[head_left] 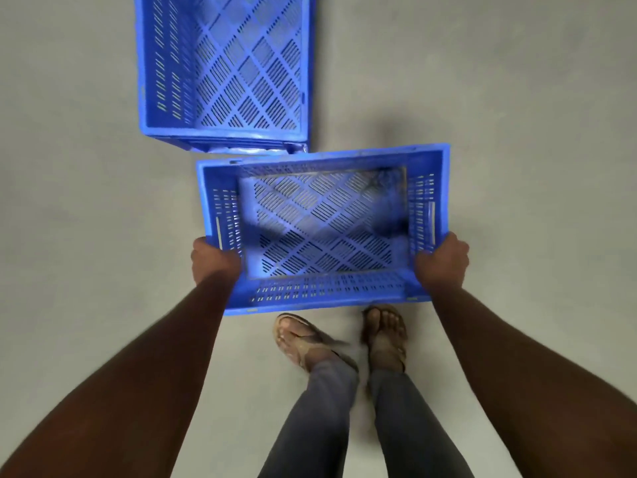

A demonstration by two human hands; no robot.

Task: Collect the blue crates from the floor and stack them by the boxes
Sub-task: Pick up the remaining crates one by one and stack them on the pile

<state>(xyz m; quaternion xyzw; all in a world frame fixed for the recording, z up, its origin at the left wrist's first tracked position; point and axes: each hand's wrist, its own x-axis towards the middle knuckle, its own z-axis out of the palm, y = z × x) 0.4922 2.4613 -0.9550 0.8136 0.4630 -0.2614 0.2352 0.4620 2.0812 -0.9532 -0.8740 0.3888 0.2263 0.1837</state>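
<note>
Two blue crates show. The held crate (324,229), open side up, long axis left-right, is gripped at its short ends by left hand (213,260) and right hand (443,260); floor crate (224,70) lies just beyond it, long axis running away.

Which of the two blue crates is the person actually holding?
The nearer crate, just ahead of the feet: the left hand and right hand grip its two short ends. The farther crate sits on the floor, untouched.
</note>
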